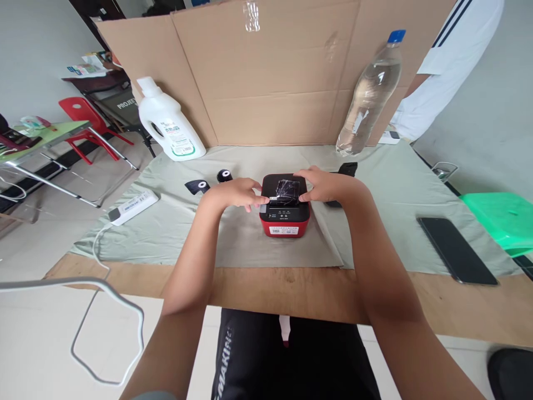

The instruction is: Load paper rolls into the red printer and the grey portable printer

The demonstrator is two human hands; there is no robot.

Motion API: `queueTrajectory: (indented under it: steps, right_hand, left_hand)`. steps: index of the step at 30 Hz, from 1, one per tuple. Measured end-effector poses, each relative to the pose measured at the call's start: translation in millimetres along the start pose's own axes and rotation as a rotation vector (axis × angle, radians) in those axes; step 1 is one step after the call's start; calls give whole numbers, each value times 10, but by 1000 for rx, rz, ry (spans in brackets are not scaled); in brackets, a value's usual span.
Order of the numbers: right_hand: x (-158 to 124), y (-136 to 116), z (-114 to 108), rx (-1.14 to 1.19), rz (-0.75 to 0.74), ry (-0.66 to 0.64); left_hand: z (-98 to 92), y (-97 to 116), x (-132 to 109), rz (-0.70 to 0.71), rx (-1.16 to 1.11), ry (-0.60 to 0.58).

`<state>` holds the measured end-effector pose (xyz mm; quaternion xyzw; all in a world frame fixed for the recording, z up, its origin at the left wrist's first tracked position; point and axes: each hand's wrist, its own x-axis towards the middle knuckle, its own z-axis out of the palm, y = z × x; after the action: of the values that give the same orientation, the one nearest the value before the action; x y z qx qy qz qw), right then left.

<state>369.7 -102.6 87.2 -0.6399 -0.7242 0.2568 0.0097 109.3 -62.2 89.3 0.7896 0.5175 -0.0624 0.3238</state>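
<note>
A small red-and-black box-shaped device that looks like a label printer stands upright on the grey-green cloth in front of me. Its black top has a shiny dark window, and a white sticker is on its red front. The thumb of my left hand presses the left edge of the top, its other fingers partly curled beside it. From the other side, my right hand grips the printer, with a finger at the back corner and the thumb by the window. Right of the printer lies a black object, partly hidden by my right wrist.
Two black curled pieces with white discs lie left of the printer. Behind stand a white detergent bottle, a cardboard panel and a tilted water bottle. A power strip is left, a phone right. Another person's white sleeve shows behind.
</note>
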Motion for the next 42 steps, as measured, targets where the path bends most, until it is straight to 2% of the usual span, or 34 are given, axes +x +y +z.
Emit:
queueTrajectory:
  steps: [2,5,8,10,17,22,27,30,32,34,37,40,42]
  right_hand:
    - [-3,22,2,67,11,-38]
    - [-13,47,-10,158,-5,-66]
    - [-27,51,-31,177,-25,-78]
    - [-35,46,-43,192,-27,-73]
    - [-26,83,-44,290,-11,4]
    - [-2,80,-30,231,-33,-61]
    - [16,52,-16,198,-10,-96]
    - [39,78,0,233,-10,-110]
    - [56,103,11,260,-13,-123]
    - [72,124,15,287,-24,-140]
    - [99,148,20,337,-25,-158]
    - [104,183,85,416,-27,-138]
    - [66,223,225,505,-53,-64]
  left_hand:
    - [12,-38,46,91,-14,54]
    - [62,1,66,315,11,259]
    - [130,117,74,502,-4,238]
    - [150,182,70,526,-8,229]
    - [47,187,-68,429,26,305]
    - [91,201,-47,412,53,334]
    - [105,195,-12,421,16,301]
    - [37,130,-28,340,-49,294]
    - [-5,68,-21,210,-51,251]
    - [-19,3,14,84,-51,124]
    - [33,-103,103,18,-165,-65]
    - [181,-225,187,11,-353,-69]
    - [351,-297,219,46,-465,4]
